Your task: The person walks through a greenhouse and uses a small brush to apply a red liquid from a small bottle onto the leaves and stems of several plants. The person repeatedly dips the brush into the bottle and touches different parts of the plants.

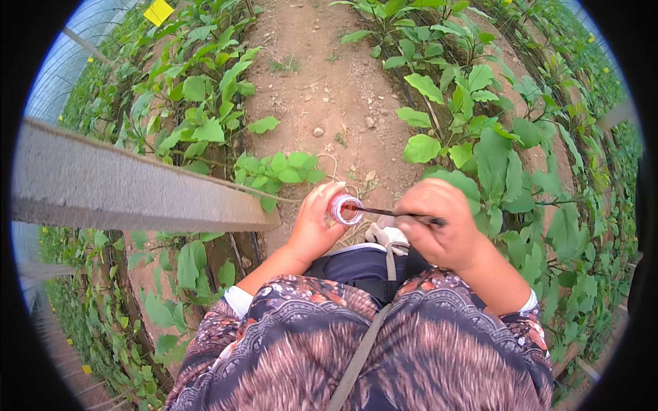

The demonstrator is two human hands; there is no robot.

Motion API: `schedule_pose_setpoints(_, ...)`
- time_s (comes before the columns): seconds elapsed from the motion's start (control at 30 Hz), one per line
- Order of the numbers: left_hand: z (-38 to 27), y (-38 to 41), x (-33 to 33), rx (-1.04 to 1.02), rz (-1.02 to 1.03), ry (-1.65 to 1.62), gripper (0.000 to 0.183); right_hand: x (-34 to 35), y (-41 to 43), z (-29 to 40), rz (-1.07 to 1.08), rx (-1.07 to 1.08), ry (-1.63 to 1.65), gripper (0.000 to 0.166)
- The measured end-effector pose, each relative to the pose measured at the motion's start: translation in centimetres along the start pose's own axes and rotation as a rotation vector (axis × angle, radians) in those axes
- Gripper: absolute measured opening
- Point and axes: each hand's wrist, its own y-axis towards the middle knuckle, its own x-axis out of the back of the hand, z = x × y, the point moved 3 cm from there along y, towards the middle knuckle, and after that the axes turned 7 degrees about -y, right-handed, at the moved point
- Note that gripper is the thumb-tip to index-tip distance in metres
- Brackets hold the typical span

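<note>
My left hand (314, 224) is wrapped around a small open-mouthed jar (339, 220) with red liquid in it. The jar's pale rim faces up towards me. Between the fingers of my right hand (441, 226) is a thin dark stick (383, 211), perhaps a brush handle. Its far end dips into the jar's mouth and looks red there. The tip inside the jar is too small to make out. Both hands are in front of my waist, above a strip of bare soil.
Rows of leafy plants, apparently eggplants (465, 103), flank the soil path (318, 77). A concrete post (144, 192) with a cord (241, 189) along it juts in from the left. A yellow card (158, 12) hangs at the upper left. A strap (360, 354) crosses my front.
</note>
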Motion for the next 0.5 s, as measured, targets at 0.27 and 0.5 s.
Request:
schedule_pose_setpoints(0.27,0.4,11.0,-3.8,0.102,0.177,0.042,0.067,0.6,5.6,-11.5,0.165,-0.154,0.019,0.016)
schedule_pose_setpoints(0.5,1.7,18.0,-3.9,0.09,0.248,0.023,0.065,2.6,8.6,-16.3,0.222,-0.271,0.093,0.018)
